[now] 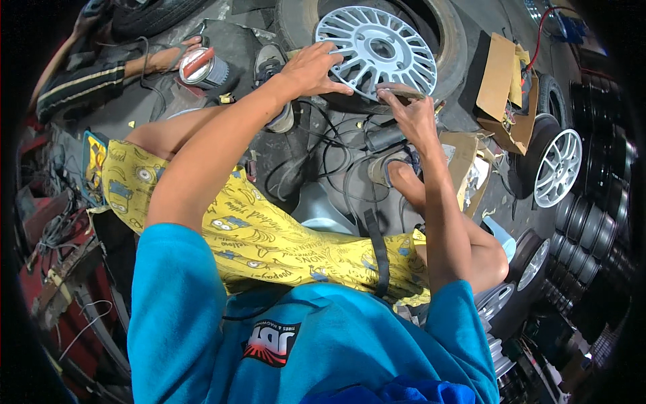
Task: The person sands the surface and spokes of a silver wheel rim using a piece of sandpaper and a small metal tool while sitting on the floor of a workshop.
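At left, a can (214, 73) is kept close to a co-worker's hand (168, 59), while the left hand (311, 71), thumb and fingers spread wide, is placed at the near-left edge of a pale multi-spoke wheel (363, 50), seemingly to steady it. The wheel is laid face up over a tire (454, 50), likely for raised support; at its near-right edge a thin flat piece (406, 89) is pinched narrowly in the right hand (414, 114), perhaps for fine control, though contact with the rim cannot be confirmed.
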A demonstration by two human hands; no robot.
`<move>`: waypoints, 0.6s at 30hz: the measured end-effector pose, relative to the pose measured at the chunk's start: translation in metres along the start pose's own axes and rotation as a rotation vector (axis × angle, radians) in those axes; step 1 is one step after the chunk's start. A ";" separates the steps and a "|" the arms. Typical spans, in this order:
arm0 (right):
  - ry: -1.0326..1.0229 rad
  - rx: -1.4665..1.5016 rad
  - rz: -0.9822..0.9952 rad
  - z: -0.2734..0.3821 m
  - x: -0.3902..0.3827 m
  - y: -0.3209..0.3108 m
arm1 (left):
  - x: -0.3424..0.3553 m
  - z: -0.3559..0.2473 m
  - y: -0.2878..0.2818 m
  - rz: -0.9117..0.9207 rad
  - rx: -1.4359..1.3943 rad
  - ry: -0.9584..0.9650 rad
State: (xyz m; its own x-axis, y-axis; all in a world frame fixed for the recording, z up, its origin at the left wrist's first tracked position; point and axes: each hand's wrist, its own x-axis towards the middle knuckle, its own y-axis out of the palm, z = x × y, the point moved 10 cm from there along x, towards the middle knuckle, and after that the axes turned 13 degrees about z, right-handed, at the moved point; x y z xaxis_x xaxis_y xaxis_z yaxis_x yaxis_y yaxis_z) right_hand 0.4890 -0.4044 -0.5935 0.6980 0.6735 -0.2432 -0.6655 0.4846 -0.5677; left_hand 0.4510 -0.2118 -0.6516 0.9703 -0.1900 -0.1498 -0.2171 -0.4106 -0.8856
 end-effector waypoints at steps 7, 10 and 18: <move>-0.251 -0.235 -0.062 0.031 0.008 0.012 | -0.002 0.006 -0.002 0.063 -0.055 0.054; 0.202 -0.331 -0.096 -0.017 0.017 0.008 | 0.002 0.003 -0.002 0.081 -0.074 0.074; -0.010 0.526 -0.245 -0.034 0.012 0.027 | 0.003 0.012 0.001 0.052 -0.063 0.063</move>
State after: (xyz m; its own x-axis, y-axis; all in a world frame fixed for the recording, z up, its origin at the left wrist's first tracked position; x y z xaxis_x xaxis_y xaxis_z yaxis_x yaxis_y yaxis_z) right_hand 0.4886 -0.4030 -0.6385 0.8476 0.5103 -0.1453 -0.5282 0.8377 -0.1389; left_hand 0.4546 -0.2022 -0.6581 0.9493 -0.2677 -0.1648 -0.2751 -0.4535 -0.8478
